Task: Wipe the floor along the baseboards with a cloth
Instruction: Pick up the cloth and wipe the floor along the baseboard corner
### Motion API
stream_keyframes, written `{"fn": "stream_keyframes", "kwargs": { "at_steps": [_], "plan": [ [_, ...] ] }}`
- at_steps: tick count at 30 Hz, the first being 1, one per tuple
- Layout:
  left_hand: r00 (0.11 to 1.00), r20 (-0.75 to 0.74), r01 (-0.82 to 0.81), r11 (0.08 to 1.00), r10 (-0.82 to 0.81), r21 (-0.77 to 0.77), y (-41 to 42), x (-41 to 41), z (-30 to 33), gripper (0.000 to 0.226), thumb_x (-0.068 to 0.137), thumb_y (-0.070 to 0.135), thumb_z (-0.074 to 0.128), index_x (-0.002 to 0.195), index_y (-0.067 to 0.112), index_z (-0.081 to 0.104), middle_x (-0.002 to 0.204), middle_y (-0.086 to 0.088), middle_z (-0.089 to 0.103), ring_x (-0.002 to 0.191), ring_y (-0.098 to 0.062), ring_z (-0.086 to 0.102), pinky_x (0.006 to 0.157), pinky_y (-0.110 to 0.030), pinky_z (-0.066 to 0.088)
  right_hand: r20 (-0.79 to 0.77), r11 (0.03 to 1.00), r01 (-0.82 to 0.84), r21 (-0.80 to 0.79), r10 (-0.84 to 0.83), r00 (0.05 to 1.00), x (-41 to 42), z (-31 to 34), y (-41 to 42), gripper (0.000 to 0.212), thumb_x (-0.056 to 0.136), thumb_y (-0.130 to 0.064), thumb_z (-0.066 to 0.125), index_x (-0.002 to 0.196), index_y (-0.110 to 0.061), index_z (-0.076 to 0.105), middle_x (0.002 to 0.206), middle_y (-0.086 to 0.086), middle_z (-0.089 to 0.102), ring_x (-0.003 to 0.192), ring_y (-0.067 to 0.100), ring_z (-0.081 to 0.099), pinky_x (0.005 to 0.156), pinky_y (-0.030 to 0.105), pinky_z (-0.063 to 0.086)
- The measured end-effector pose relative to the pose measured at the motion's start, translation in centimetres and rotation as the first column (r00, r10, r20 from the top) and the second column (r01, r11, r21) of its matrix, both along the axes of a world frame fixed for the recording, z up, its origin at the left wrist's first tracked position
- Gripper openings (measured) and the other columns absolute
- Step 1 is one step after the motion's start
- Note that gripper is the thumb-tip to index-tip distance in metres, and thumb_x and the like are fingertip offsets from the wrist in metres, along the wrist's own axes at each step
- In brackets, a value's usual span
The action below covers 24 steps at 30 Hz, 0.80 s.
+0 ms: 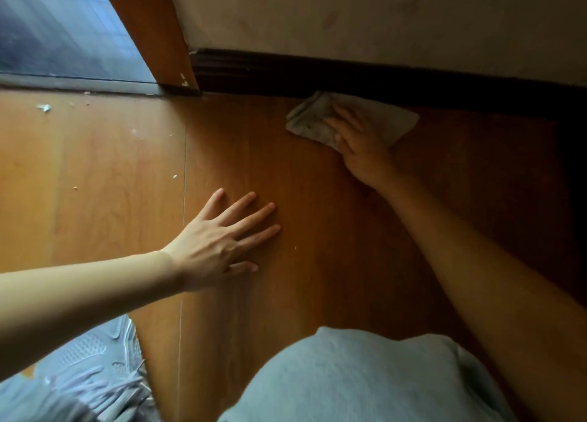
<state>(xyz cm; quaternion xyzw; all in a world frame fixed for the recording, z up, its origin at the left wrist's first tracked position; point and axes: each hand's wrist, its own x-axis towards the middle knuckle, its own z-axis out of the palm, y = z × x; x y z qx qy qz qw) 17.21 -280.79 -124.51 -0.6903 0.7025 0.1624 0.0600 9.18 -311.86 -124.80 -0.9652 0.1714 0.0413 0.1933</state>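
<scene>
A grey, soiled cloth (386,119) lies flat on the wooden floor (317,218), its far edge against the dark baseboard (317,78). My right hand (357,146) presses on the cloth with fingers spread straight across it. My left hand (222,243) rests flat on the bare floor nearer to me, fingers splayed, holding nothing.
An orange-brown door frame (152,27) meets the baseboard at the upper left, with a dark threshold (79,83) and grey tiles beyond. White crumbs and flakes (44,107) litter the floor at left. My grey shoe (95,367) and my knee (365,380) fill the bottom.
</scene>
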Motion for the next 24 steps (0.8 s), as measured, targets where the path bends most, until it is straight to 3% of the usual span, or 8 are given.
{"fn": "stream_keyframes", "kwargs": {
  "at_steps": [4,6,9,12,14,17,21,24],
  "plan": [
    [0.999,0.001,0.047,0.999,-0.046,-0.026,-2.9,-1.0,-0.2,0.07,0.092,0.065,0.027,0.152,0.03,0.027,0.158,-0.004,0.027,0.143,-0.037,0.027,0.103,-0.069,0.033,-0.003,0.968,-0.25,0.001,0.25,0.968,5.1,-0.4,4.0,0.042,0.103,-0.018,0.037,0.145,-0.017,0.041,0.157,0.007,0.028,0.145,0.029,0.02,0.117,0.039,0.016],
    [0.998,0.012,0.058,0.998,-0.058,-0.019,-4.3,-1.5,-0.4,0.071,0.091,0.067,0.027,0.152,0.031,0.026,0.158,-0.004,0.026,0.142,-0.037,0.028,0.103,-0.068,0.034,-0.027,0.957,-0.289,-0.016,0.288,0.957,4.6,-0.1,2.5,0.042,0.102,-0.019,0.037,0.144,-0.017,0.043,0.156,0.006,0.029,0.145,0.029,0.023,0.117,0.04,0.017],
    [0.999,0.029,0.037,0.999,-0.036,-0.012,-6.2,-1.9,-0.7,0.075,0.088,0.07,0.025,0.153,0.032,0.02,0.158,-0.004,0.027,0.142,-0.038,0.027,0.106,-0.067,0.028,0.048,0.993,-0.119,-0.016,0.119,0.992,0.2,-0.4,-2.1,0.042,0.099,-0.02,0.037,0.138,-0.013,0.051,0.151,0.013,0.037,0.14,0.036,0.031,0.116,0.047,0.021],
    [0.998,0.051,0.038,0.998,-0.035,-0.058,-7.3,-2.1,-1.6,0.079,0.083,0.074,0.01,0.151,0.037,-0.007,0.162,-0.002,0.004,0.147,-0.037,0.003,0.112,-0.061,0.004,0.09,0.983,0.184,0.019,-0.185,0.979,-4.8,-0.5,-5.3,0.04,0.101,-0.019,0.036,0.138,-0.014,0.051,0.152,0.015,0.035,0.14,0.036,0.03,0.117,0.039,0.017],
    [0.996,0.072,0.06,0.995,-0.054,-0.084,-7.7,-2.0,-1.7,0.079,0.083,0.075,0.012,0.151,0.036,-0.003,0.162,-0.003,0.008,0.146,-0.039,0.007,0.111,-0.062,0.007,0.105,0.962,0.272,-0.002,-0.271,0.957,-4.2,-0.9,-3.9,0.041,0.1,-0.012,0.037,0.139,-0.016,0.051,0.153,0.013,0.035,0.14,0.036,0.029,0.115,0.038,0.018],
    [0.992,0.097,0.082,0.996,-0.077,-0.046,-7.8,-2.1,-1.6,0.081,0.083,0.073,0.022,0.153,0.032,0.013,0.157,-0.005,0.028,0.141,-0.041,0.027,0.105,-0.064,0.022,0.166,0.979,0.181,-0.098,-0.164,0.972,-0.6,-1.3,0.0,0.043,0.097,-0.022,0.038,0.137,-0.022,0.052,0.15,0.008,0.041,0.138,0.034,0.034,0.113,0.046,0.025],
    [0.988,0.121,0.102,0.993,-0.094,-0.056,-7.9,-1.7,-1.9,0.081,0.084,0.075,0.019,0.153,0.034,0.007,0.158,-0.005,0.023,0.142,-0.041,0.023,0.106,-0.065,0.02,0.084,0.996,-0.055,-0.073,0.061,0.995,-1.1,-1.3,-0.8,0.043,0.1,-0.027,0.037,0.141,-0.023,0.047,0.153,0.006,0.036,0.143,0.033,0.027,0.114,0.044,0.018],
    [0.989,0.109,0.105,0.994,-0.1,-0.041,-7.9,-1.7,-1.8,0.08,0.085,0.074,0.021,0.153,0.033,0.017,0.158,-0.005,0.025,0.142,-0.042,0.025,0.105,-0.068,0.026,0.088,0.991,0.127,-0.051,-0.122,0.989,-5.3,-1.2,-6.8,0.042,0.099,-0.024,0.037,0.138,-0.016,0.051,0.151,0.014,0.038,0.141,0.035,0.03,0.116,0.047,0.019]
  ]
}}
